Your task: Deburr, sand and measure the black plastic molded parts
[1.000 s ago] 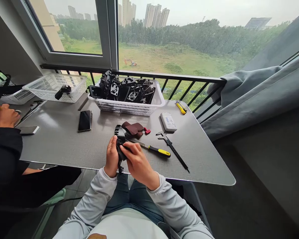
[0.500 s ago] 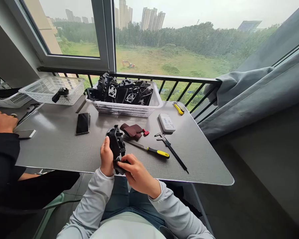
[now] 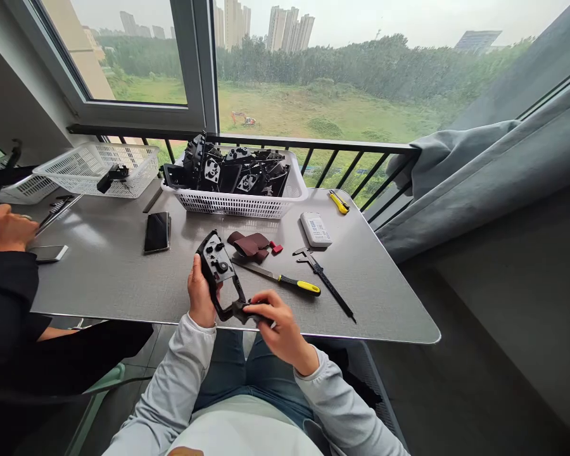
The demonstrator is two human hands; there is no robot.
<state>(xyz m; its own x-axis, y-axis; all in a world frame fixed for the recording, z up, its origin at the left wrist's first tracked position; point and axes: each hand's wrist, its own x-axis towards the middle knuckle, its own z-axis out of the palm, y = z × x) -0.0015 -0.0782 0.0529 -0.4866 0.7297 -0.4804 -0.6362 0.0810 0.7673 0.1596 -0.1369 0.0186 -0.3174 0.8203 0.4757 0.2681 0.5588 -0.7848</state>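
Observation:
My left hand (image 3: 201,295) is closed on the left side of a black plastic housing (image 3: 219,261), tilted up above the table's front edge. The housing has a grey panel with round knobs and an open frame below. In the fingers of my right hand (image 3: 284,330) is a dark, bent piece of sandpaper (image 3: 239,311), touching the housing's lower corner; part of it is hidden. Brown sandpaper strips (image 3: 249,246) and a small red block (image 3: 276,248) lie just beyond. A file (image 3: 294,283) with a black-and-yellow handle rests to the right of the housing.
A white basket (image 3: 232,206) full of black plastic parts stands at the back. Calipers (image 3: 330,285), a white box (image 3: 316,229) and a yellow cutter (image 3: 339,202) lie right. Left are a phone (image 3: 156,232), another basket (image 3: 137,168) and a co-worker's hand (image 3: 9,229).
The housing has been turned, so its grey panel and open frame now show. My right hand has shifted slightly right with the sandpaper, still at the housing's lower end.

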